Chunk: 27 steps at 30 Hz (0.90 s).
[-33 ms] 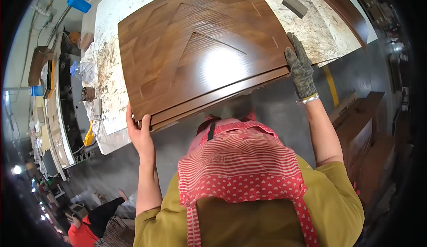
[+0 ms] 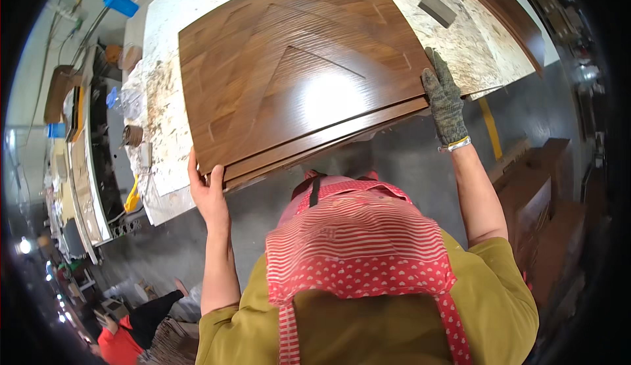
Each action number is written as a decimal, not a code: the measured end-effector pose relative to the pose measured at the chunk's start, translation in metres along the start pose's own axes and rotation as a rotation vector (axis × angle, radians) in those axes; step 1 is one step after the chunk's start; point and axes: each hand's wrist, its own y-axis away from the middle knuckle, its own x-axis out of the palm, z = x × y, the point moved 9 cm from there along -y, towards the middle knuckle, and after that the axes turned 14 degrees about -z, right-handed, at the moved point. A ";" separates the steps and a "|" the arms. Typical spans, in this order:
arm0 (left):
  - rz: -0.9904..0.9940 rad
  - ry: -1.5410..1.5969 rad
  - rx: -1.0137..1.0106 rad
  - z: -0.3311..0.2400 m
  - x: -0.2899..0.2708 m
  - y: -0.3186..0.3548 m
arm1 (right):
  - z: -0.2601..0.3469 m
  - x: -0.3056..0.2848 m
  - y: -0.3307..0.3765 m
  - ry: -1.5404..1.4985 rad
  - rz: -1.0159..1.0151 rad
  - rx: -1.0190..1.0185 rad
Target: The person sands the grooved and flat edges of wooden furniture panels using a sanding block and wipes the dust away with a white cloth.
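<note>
While the bare left hand (image 2: 209, 193) curls its fingers over the near left corner of the wooden panel (image 2: 296, 75), with the thumb on the glossy top face, the right hand (image 2: 445, 102), in a grey knitted glove, clasps the panel's near right corner with its fingers spread flat on the upper surface. Between the two hands runs the panel's stepped near edge, which juts out past the worktop (image 2: 167, 49) toward the person's body. The panel is dark brown and polished, with triangular grooves cut into its face and a bright glare spot just left of the gloved hand. Its far part lies over the pale, speckled worktop.

Beyond the right hand, on the worktop, sits a small grey block (image 2: 438, 10). Below the hands hangs a red striped apron (image 2: 358, 246) over a mustard-coloured shirt. Left of the left hand, past the worktop's edge, lie a brown roll of tape (image 2: 133, 135) and a yellow-handled tool (image 2: 133, 197). Further left, a blue box (image 2: 121, 1) sits near the far end. At the lower left another person in red (image 2: 118, 345) crouches on the grey floor (image 2: 407, 161).
</note>
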 end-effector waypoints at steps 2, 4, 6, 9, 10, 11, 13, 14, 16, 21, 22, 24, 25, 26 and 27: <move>0.031 0.066 -0.009 0.004 -0.001 0.002 | 0.002 -0.004 0.004 -0.166 0.043 0.043; 0.058 0.088 -0.035 0.008 -0.004 0.007 | -0.010 -0.003 0.013 -0.385 0.165 0.264; 0.100 -0.050 0.046 0.006 -0.003 0.012 | 0.001 -0.010 0.013 0.004 0.186 -0.064; 0.096 0.122 -0.072 0.014 -0.002 0.014 | -0.018 -0.006 0.009 -0.207 0.199 0.052; 0.078 0.107 -0.062 0.014 -0.003 0.014 | -0.029 -0.006 0.006 -0.162 0.169 0.086; 0.062 0.094 -0.062 0.016 -0.002 0.013 | -0.038 -0.003 0.003 -0.302 0.147 0.162; 0.030 0.072 -0.073 0.020 -0.003 0.012 | -0.055 0.004 0.001 -0.330 0.156 0.243; 0.038 0.082 -0.059 0.020 -0.002 0.012 | -0.063 0.006 0.000 -0.341 0.155 0.282; 0.057 0.122 0.013 0.015 -0.002 0.013 | -0.064 0.006 0.000 -0.226 0.170 0.179; 0.089 -0.036 0.042 0.015 -0.005 0.022 | -0.056 -0.006 0.014 0.028 0.112 0.001; 0.084 -0.059 -0.008 0.019 -0.005 0.022 | -0.052 -0.007 0.016 -0.036 0.082 -0.012; 0.071 0.010 -0.030 0.020 -0.003 0.022 | -0.049 -0.007 0.018 0.052 0.033 -0.027; 0.039 0.040 -0.041 0.020 -0.003 0.020 | -0.051 -0.003 0.019 -0.013 0.038 0.026; 0.028 0.017 -0.051 0.022 -0.002 0.018 | -0.052 -0.003 0.017 -0.016 0.012 0.056; -0.005 -0.004 -0.053 0.024 -0.003 0.015 | -0.053 -0.003 0.015 0.049 -0.010 0.053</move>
